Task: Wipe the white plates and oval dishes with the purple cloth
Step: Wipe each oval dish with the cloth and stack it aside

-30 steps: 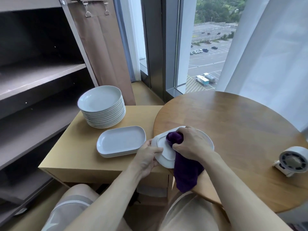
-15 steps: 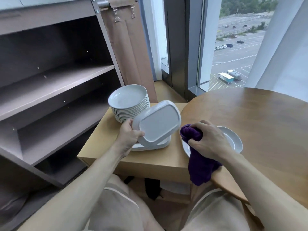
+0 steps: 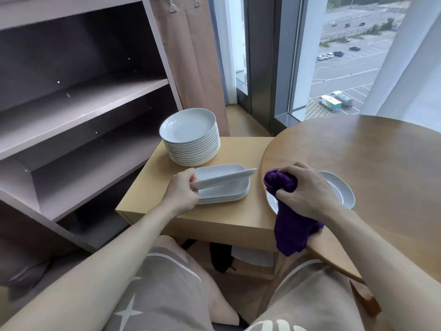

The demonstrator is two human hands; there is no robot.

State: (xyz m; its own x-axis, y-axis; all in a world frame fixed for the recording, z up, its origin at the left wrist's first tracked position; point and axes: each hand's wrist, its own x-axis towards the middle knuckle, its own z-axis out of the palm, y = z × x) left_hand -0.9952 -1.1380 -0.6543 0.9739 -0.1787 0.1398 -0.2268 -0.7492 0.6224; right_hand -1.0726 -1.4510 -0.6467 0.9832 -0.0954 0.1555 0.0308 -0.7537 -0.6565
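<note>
The bunched purple cloth (image 3: 293,235) is being clenched by the right hand (image 3: 307,194) over a white round plate (image 3: 341,189), half hiding it at the edge of the round wooden surface (image 3: 370,151). The left hand (image 3: 182,194) is pinching a tilted white oval dish (image 3: 224,179) above the stacked dishes (image 3: 229,195).

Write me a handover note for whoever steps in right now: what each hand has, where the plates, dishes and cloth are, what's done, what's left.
Left hand: grips one oval dish by its end, tilted just above the oval dish stack on the side table.
Right hand: grips the bunched purple cloth over a single round plate at the edge of the round table.
Round plate stack: at the back of the side table.
Done: cannot tell which pieces are wiped.
Left: probably the held dish, the single plate, then any unwiped stacks.
</note>
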